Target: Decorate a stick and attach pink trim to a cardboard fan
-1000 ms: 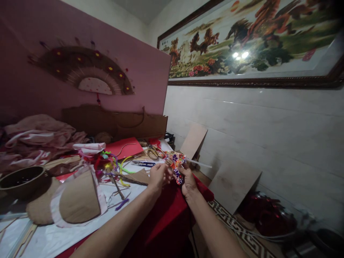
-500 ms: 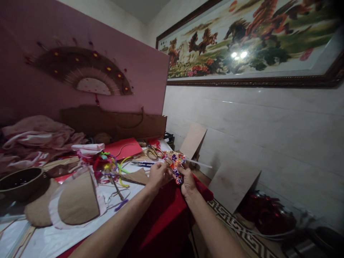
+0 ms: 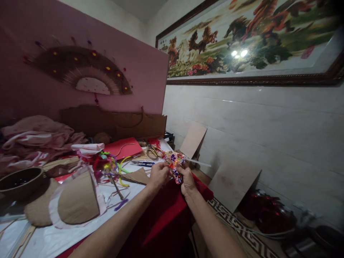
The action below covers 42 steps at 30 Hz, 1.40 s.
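Both my hands meet over the right end of the table and pinch a small piece of bright patterned fabric (image 3: 175,162), red, white and purple. My left hand (image 3: 158,175) grips its left side with closed fingers. My right hand (image 3: 186,180) grips its right side and lower tail. A thin white stick (image 3: 200,163) pokes out to the right from behind the fabric. Just beyond my hands lie gold-handled scissors (image 3: 154,152) and small blue snips (image 3: 143,164).
The table has a red cloth (image 3: 161,218) and white paper (image 3: 53,236). On it lie brown fan-shaped cut-outs (image 3: 77,200), coloured pipe cleaners (image 3: 110,166), a dark bowl (image 3: 20,181) and pink cloth (image 3: 37,138). Boards (image 3: 231,184) lean on the right wall.
Both hands keep their pinch on the fabric and shift only slightly. The view has drifted a little.
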{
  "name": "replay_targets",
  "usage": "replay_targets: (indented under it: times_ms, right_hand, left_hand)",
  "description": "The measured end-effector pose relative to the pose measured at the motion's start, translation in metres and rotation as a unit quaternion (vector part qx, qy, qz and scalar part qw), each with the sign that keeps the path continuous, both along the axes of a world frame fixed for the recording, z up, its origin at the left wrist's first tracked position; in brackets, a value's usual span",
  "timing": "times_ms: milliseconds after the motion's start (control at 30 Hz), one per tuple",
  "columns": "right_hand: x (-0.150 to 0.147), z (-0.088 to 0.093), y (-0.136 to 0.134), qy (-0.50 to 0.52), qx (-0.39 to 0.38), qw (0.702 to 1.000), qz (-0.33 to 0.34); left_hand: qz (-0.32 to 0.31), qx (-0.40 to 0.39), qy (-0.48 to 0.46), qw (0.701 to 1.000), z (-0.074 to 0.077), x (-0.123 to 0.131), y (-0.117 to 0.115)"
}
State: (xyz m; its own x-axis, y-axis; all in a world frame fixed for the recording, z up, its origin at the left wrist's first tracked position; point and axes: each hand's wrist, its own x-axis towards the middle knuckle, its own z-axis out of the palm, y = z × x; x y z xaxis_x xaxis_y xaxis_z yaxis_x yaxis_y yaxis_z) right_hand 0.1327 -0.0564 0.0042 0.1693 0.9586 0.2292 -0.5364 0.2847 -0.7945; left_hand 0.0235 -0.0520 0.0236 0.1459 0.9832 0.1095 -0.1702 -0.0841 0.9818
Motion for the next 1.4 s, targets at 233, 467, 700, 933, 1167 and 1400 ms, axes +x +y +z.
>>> replay_targets:
  times_ms: [233, 467, 700, 933, 1167, 1400]
  right_hand:
    - [0.001, 0.002, -0.002, 0.018, -0.006, 1.0, 0.005]
    - [0.0, 0.004, -0.002, 0.028, -0.023, 0.999, -0.005]
    - [0.002, -0.001, 0.002, 0.016, -0.053, 0.998, 0.008]
    - [-0.002, 0.009, -0.008, -0.085, -0.06, 0.994, -0.029]
    - [-0.005, 0.009, -0.014, -0.298, 0.074, 0.933, -0.19]
    - [-0.018, 0.014, -0.027, -0.404, 0.122, 0.852, -0.31]
  left_hand:
    - [0.036, -0.002, 0.034, 0.999, 0.001, -0.003, 0.0]
    - [0.03, 0.004, 0.072, 0.997, -0.007, -0.004, 0.004]
    - [0.004, 0.017, 0.073, 0.997, -0.006, -0.003, 0.002]
    - [0.025, 0.037, 0.006, 0.999, -0.001, 0.0, 0.0]
    - [0.016, 0.009, -0.088, 0.996, 0.004, 0.005, -0.006]
    - [-0.051, -0.058, -0.186, 0.98, 0.006, 0.006, -0.019]
